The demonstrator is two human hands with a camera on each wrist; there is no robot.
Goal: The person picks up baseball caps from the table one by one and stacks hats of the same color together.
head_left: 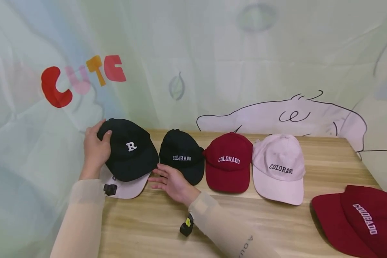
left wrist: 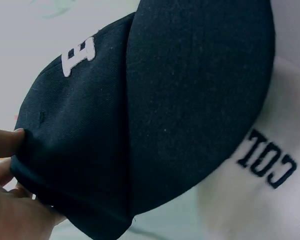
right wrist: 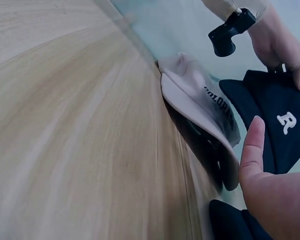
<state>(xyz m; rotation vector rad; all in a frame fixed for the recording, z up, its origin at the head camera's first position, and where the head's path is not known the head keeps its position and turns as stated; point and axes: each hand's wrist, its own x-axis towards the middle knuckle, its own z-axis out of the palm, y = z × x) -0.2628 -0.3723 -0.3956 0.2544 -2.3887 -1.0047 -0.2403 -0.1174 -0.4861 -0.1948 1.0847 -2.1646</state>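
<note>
My left hand (head_left: 96, 148) pinches the crown of a black baseball cap (head_left: 125, 161) with a white R, thumb in front and fingers behind. In the right wrist view this cap hangs apart from a pale cap (right wrist: 190, 82) lettered COLORADO, which lies on the table with a dark brim under its own. The head view shows the pale cap (head_left: 129, 190) mostly hidden below the black one. My right hand (head_left: 175, 181) has its fingers spread, fingertips right at the right edge of the black brim. Its thumb (right wrist: 252, 150) points up in the right wrist view.
Rightward along the wooden table (head_left: 142, 229) stand a black COLORADO cap (head_left: 182, 157), a dark red one (head_left: 229, 165) and a pale pink one (head_left: 278, 168). Another red cap (head_left: 361, 222) lies at the front right. A printed curtain (head_left: 180, 43) hangs behind and at the left.
</note>
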